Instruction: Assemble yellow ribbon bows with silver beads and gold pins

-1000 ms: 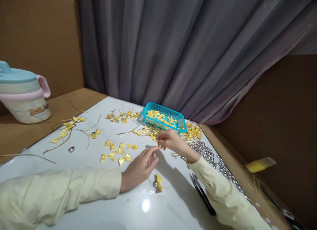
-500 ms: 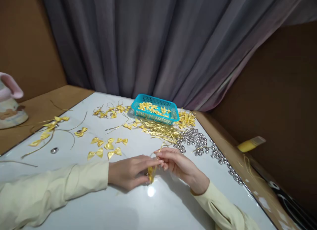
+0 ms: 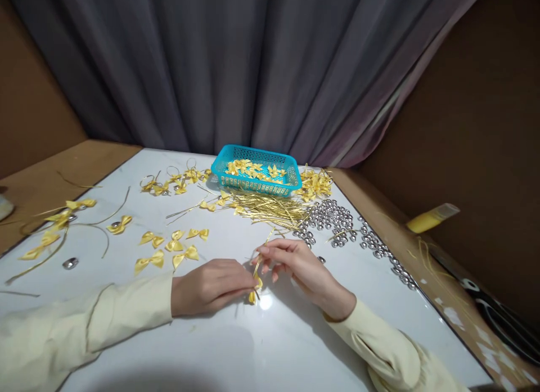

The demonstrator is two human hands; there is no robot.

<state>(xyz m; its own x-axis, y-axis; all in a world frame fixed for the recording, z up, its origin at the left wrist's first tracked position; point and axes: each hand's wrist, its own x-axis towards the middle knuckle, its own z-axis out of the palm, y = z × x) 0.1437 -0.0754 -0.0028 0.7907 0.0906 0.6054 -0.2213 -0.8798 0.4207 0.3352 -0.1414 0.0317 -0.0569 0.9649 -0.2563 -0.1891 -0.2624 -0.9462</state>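
Head camera, and a huge dark grey curtain (image 3: 236,71) fills the far side! Below it stretches the white desk (image 3: 219,341), busy from left to right. Over on the right, a broad spill of silver beads (image 3: 331,215) trails towards the near edge. Far centre sits the blue basket (image 3: 219,163), loose yellow bows lying inside.

Near the middle, here are the hands, face to face: the left hand (image 3: 213,286) has its fingers drawn together, pinching a yellow bow; the right hand (image 3: 306,274) has thumb and forefinger nipped on a gold strand, the other fingers loosely curled.

Just on the near side of the basket, a thick bundle of gold strands (image 3: 274,209); to the basket's right, a bow heap (image 3: 315,185). Left of centre, five separate bows (image 3: 174,241) lie flat. That gold strand (image 3: 270,235) rises from the pinched yellow bow (image 3: 252,297), just above the desk or touching it, I can't tell. Smallest of all, one lone bead (image 3: 70,263), out left.
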